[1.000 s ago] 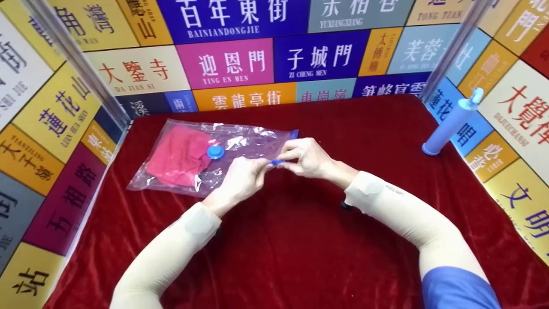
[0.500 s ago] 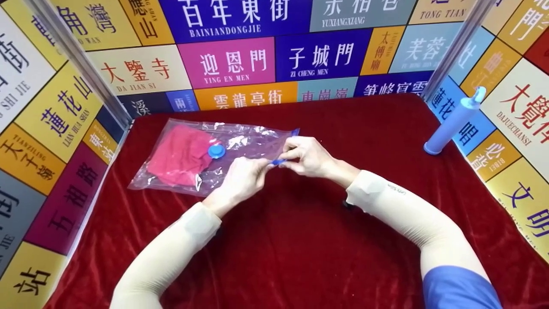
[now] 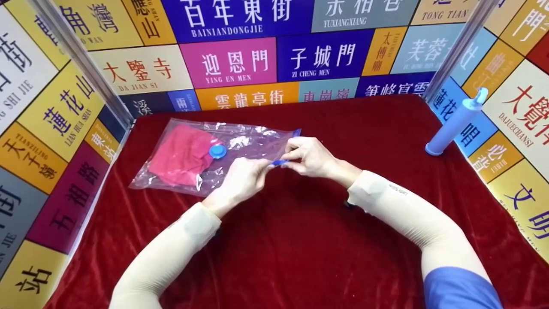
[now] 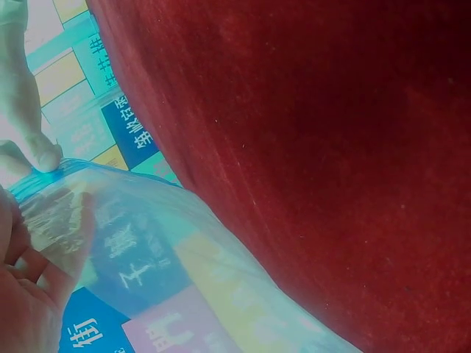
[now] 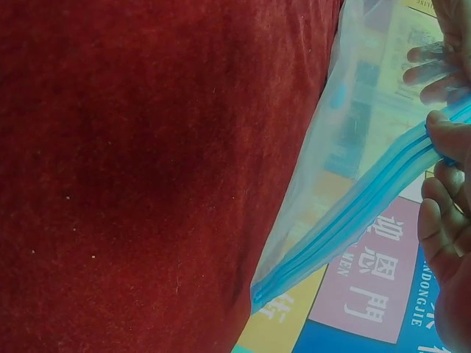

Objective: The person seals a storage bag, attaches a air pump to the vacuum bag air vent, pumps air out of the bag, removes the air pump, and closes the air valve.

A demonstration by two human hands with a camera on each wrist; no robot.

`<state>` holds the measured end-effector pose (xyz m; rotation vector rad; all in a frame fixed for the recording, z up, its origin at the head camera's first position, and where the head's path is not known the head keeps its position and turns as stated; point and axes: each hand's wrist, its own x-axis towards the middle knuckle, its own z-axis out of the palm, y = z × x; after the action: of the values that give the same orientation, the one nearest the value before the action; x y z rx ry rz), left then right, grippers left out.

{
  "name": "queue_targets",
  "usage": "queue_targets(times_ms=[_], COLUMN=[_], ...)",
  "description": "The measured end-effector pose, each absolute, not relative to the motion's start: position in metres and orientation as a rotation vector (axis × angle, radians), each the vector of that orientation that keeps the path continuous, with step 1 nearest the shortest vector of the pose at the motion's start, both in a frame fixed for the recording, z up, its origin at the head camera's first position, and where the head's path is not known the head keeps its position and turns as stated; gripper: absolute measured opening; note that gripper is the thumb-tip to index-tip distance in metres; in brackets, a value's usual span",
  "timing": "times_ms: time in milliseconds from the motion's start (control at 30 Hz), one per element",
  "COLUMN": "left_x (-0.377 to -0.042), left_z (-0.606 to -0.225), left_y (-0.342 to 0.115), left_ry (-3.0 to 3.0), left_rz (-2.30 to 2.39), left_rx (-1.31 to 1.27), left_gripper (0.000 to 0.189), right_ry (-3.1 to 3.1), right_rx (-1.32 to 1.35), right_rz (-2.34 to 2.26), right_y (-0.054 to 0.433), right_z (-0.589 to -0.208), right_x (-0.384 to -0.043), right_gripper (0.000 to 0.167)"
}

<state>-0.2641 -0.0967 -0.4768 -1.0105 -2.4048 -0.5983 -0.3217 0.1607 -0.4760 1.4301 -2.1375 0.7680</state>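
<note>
Bag [image 3: 246,141] | left grip [image 3: 241,178], right grip [image 3: 309,159] pinch blue edge [image 5: 357,212] | cloth [image 3: 182,154] inside

The worktop [image 3: 369,120] had a dark red cloth [image 3: 317,240] on it, and light made shiny streaks near its left edge. The back wall [image 3: 231,64] was full of bright boxes, blue, pink, orange and grey, with big Chinese letters. The left wall [image 3: 64,171] and right wall [image 3: 523,120] had colourful boxes too. A grey left pole [image 3: 83,58] and right pole [image 3: 459,49] stood in the corners.
</note>
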Motion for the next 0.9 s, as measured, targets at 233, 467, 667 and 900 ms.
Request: queue_targets(times_ms=[233,467,667,900], left_x=[-0.2625,-0.2626,-0.2629,-0.2628], left_z=[-0.475,-0.4747,-0.4756,-0.4755], left_y=[-0.0976,-0.0972,-0.0967,-0.0969], left_ry=[-2.392,-2.378,-2.374,-2.372], left_rz=[-0.599,-0.589,-0.569,-0.597], left_rx=[-1.018,-1.028,-1.025,-1.032], left_gripper=[0.016,0.017,0.016,0.015], right_ry=[-2.147,-2.171,-2.157,-2.16], right_rx=[1.421,1.418,1.43,1.434], right_rz=[0.764,0.767,0.752,0.755], right_y=[0.1618,0.1636,0.1636,0.1624], right_z=[-0.4765,-0.4758,-0.4754,-0.4748], right_x=[-0.3214,-0.3213,-0.3218,-0.3222], right_gripper=[0.014,0.005,0.005,0.007])
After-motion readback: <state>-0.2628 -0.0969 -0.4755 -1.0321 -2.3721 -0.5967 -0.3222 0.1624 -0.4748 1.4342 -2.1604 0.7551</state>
